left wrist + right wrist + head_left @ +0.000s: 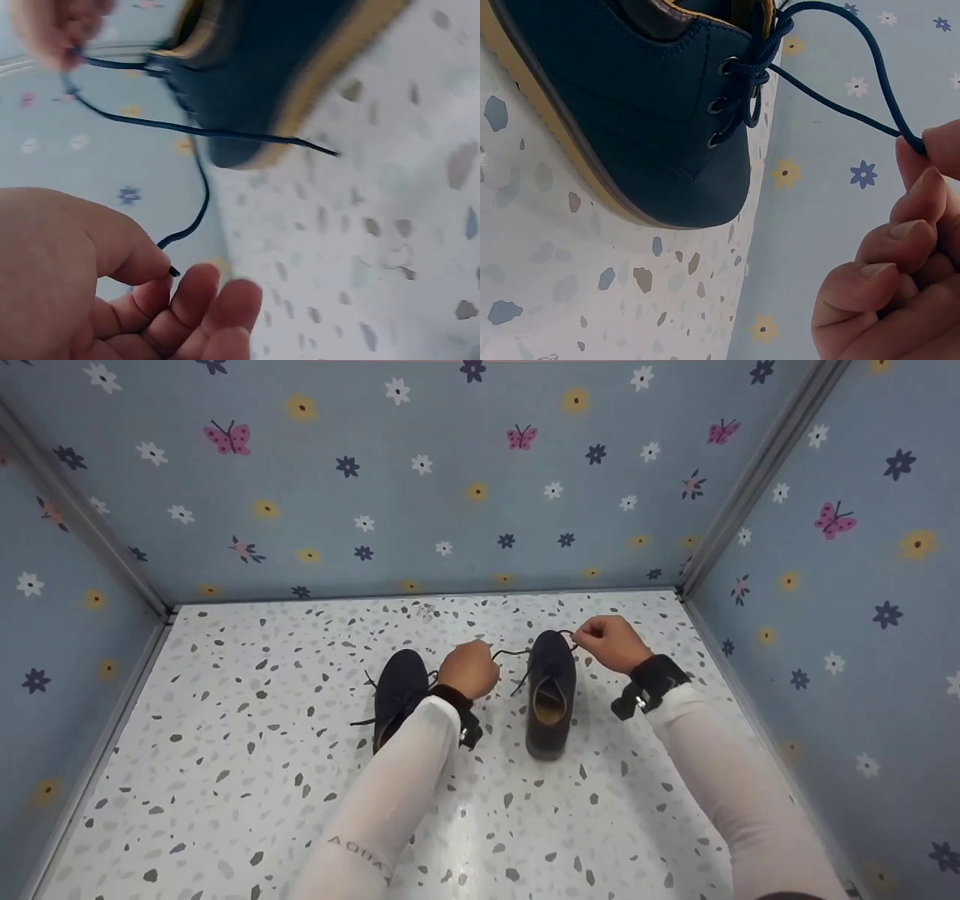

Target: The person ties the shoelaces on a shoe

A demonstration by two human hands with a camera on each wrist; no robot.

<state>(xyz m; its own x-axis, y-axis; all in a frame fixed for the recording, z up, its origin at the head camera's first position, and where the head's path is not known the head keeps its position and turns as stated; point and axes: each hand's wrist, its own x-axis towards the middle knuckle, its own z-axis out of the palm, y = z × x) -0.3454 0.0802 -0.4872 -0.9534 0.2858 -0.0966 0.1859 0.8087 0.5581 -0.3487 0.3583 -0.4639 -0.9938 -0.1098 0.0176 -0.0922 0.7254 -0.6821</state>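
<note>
A dark blue lace-up shoe (552,660) stands on the floor between my hands, toe pointing away from me. My left hand (470,669), left of it, pinches the tip of one shoelace (207,193) between thumb and finger. To the right of the toe, my right hand (611,643) pinches a loop of lace (883,67), drawn out from the knot over the eyelets. A loose lace end crosses in front of the shoe in the left wrist view. Partly behind my left forearm is the second dark shoe (401,679), its laces spread on both sides.
The white speckled floor (247,780) is enclosed by light blue panels (435,435) with flowers and butterflies at the back and both sides. Grey metal posts (739,502) join them at the corners. Both wrists wear black straps with small devices.
</note>
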